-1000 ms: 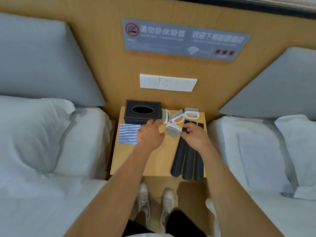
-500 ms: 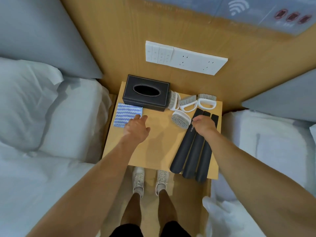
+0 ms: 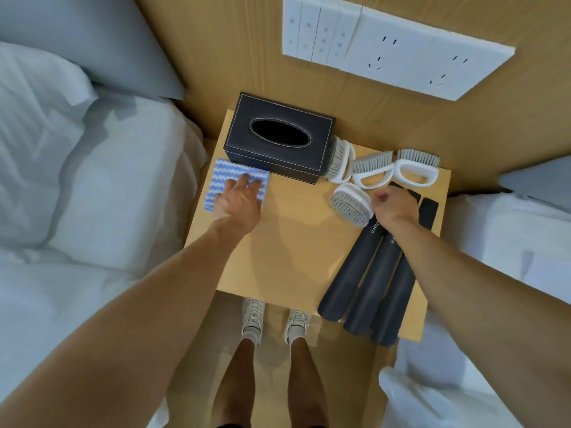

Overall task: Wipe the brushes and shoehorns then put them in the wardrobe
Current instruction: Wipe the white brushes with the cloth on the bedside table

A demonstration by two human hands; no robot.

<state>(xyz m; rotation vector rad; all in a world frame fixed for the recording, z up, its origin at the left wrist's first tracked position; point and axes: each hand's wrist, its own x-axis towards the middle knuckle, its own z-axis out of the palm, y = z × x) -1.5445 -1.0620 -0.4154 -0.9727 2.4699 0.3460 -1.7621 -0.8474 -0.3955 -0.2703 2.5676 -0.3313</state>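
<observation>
A: Where is the left hand [image 3: 238, 205]?

B: Fingers spread flat on the blue striped cloth [image 3: 236, 186], just in front of the tissue box [image 3: 278, 140].

A: The right hand [image 3: 395, 205]?

B: Curled over the top ends of 3 dark shoehorns [image 3: 370, 273], right of the box; grip unclear.

A: Brushes?

B: 4 white brushes [image 3: 350, 205] lie right of the box on the nightstand [image 3: 293, 257].

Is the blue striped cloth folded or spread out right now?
Folded, it seems: the cloth lies as a small flat rectangle beside the tissue box, under the left hand. Its layers can't be seen.
</observation>
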